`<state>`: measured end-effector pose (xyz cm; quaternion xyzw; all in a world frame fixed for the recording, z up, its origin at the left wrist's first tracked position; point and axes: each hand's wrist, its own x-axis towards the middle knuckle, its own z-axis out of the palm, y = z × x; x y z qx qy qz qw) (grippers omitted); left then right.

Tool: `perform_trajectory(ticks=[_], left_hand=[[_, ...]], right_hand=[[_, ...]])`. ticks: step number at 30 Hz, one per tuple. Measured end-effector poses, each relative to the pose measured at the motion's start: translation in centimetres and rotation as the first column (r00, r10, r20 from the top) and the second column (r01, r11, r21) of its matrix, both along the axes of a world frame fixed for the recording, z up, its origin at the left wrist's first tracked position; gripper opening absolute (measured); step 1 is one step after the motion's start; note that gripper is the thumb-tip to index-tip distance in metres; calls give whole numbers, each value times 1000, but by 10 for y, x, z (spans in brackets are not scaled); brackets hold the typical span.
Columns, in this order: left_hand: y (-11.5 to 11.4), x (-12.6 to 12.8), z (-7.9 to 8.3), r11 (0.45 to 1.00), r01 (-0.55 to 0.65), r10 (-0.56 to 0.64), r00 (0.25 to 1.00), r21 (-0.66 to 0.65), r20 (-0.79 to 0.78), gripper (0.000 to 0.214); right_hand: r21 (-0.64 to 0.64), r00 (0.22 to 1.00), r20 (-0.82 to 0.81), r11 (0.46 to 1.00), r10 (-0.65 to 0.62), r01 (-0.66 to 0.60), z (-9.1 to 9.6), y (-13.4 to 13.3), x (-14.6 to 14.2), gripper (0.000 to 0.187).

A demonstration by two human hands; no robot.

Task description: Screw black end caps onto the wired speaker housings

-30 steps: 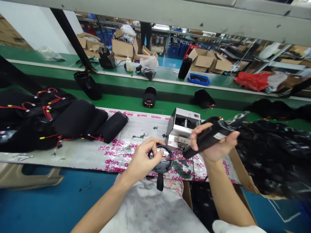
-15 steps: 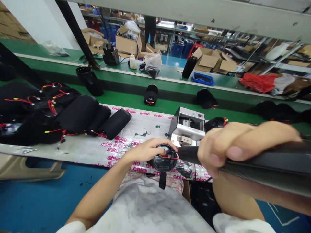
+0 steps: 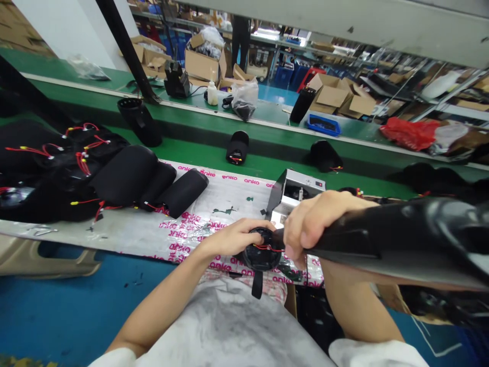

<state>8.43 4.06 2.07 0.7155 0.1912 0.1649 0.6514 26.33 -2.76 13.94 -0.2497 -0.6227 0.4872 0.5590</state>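
My left hand (image 3: 244,237) is closed on a black cylinder (image 3: 262,260) near the table's front edge, its round end facing up. Red wires lie across that end, and a short black strap hangs from its near side. A black electric screwdriver (image 3: 355,239) fills my right hand (image 3: 313,221), fingers wrapped around its front part. Its nose points left at the cylinder's end; the bit is hidden, so contact there cannot be made out. Just behind my right hand stands a silver screw feeder (image 3: 309,181) with a red switch, partly covered by the hand.
Several black cylinders (image 3: 187,192) with red and yellow wire leads are heaped at the left. Single ones (image 3: 237,148) stand on the green conveyor (image 3: 275,163) behind. On the far ledge are a bottle (image 3: 212,94), a plastic bag (image 3: 245,99) and a blue tray (image 3: 324,125).
My right hand and the screwdriver have shifted left, closer to the cylinder, now covering part of the screw feeder. The tool's rear has risen in view. My left hand keeps its hold.
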Motion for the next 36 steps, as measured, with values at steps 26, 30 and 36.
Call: perform_trajectory(ticks=[26,30,36], left_hand=[[-97,5,-70,618,-712,654,701,333,285,95],[-94,7,-75,587,-726,651,686,358,325,96],[-94,5,-83,584,-712,640,699,389,319,97]], right_hand=[[165,766,-248,753,-593,637,-25,-22,60,75],[189,796,-216,775,-566,603,-72,-11,50,81],[64,824,-207,833,-527,549,-97,1,43,89]])
